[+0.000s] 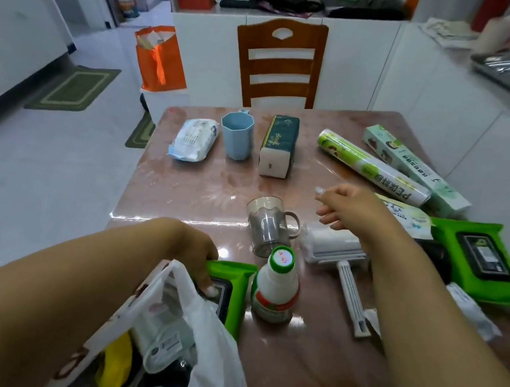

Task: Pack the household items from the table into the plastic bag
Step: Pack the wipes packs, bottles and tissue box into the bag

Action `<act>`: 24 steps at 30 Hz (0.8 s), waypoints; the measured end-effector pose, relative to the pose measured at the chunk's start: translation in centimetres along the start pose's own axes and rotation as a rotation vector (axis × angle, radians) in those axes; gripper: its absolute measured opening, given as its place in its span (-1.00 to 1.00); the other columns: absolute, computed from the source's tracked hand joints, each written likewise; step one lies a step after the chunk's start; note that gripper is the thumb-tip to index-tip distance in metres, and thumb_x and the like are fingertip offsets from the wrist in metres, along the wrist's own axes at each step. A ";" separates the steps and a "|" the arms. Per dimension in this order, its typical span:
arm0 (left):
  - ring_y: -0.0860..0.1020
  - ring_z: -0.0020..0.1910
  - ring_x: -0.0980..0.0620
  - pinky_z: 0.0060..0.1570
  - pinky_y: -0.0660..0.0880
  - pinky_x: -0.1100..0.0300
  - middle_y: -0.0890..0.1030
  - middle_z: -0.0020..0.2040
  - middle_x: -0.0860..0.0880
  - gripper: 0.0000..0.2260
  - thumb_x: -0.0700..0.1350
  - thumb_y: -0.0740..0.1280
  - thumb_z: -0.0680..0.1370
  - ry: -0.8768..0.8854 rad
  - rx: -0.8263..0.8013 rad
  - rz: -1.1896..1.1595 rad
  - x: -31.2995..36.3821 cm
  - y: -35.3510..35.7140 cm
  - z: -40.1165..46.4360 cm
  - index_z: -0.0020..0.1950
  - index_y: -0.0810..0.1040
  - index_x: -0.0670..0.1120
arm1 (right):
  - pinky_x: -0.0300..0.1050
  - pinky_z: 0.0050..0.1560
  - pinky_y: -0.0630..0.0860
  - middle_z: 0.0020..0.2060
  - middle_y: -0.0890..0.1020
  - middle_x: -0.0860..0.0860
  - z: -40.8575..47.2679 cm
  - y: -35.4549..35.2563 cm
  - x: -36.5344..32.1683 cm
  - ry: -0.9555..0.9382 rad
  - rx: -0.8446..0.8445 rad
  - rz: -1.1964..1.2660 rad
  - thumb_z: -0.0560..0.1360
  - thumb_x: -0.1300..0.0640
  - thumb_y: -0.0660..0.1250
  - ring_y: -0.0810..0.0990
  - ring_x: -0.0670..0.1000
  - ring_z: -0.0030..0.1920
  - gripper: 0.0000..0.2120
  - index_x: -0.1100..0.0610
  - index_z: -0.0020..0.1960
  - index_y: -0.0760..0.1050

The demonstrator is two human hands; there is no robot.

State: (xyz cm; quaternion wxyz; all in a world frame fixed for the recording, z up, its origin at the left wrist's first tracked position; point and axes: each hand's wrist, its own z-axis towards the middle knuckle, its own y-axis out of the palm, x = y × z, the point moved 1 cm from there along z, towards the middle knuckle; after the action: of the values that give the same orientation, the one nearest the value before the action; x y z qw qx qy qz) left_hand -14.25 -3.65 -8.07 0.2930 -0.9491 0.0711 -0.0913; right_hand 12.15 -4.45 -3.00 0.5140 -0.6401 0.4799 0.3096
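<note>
**A:** Could you see what was already in the plastic bag? From where I stood it was mush: something yellow, a white pack, dark stuff, and the bottom was cut off.

**B:** Same. The bag was white and thin, sagging open at the near-left corner of the surface. The left hand had its fingers curled round a green wipes pack, half behind the bag's rim.

**A:** And the right hand?

**B:** It hovered above the lint roller, fingers loosely curled, holding nothing. Its arm hid part of the packs by the other green wipes pack.
</note>
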 end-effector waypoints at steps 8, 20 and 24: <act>0.69 -0.14 -0.02 -0.27 0.58 0.27 0.73 -0.14 -0.10 -0.49 -0.06 0.65 0.14 0.067 0.254 -0.659 -3.6 -4.8 -2.1 0.01 0.65 -0.20 | -0.03 -0.08 0.49 -0.13 0.66 0.22 2.2 -8.3 2.5 0.076 0.313 -0.169 0.53 0.03 0.31 0.58 0.13 -0.19 -0.73 0.27 -0.03 0.54; 0.70 -0.11 0.00 -0.23 0.63 0.18 0.72 -0.03 -0.12 -0.08 0.04 0.70 -0.20 0.435 0.496 -1.405 -0.3 -11.2 -3.0 0.11 0.57 -0.19 | -0.06 0.12 0.47 0.27 0.53 0.16 8.5 -8.7 6.0 0.215 0.083 -0.962 0.47 0.00 0.35 0.52 0.19 0.21 -0.49 0.21 0.33 0.37; 0.69 -0.10 -0.01 -0.17 0.65 0.14 0.70 0.03 -0.14 -0.47 -0.07 0.60 0.16 0.465 0.451 -1.442 3.2 -11.4 -2.0 0.07 0.59 -0.15 | 0.00 0.23 0.43 0.29 0.49 0.14 10.3 -8.5 5.8 0.179 -0.052 -1.222 0.45 -0.10 0.39 0.43 0.19 0.29 -0.44 0.18 0.32 0.38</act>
State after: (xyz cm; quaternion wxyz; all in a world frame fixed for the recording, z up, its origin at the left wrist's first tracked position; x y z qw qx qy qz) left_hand -10.67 4.02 0.48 0.3245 -0.6352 -0.5225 -0.4671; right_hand 23.12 3.73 -7.95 0.5403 -0.8351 0.0600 -0.0840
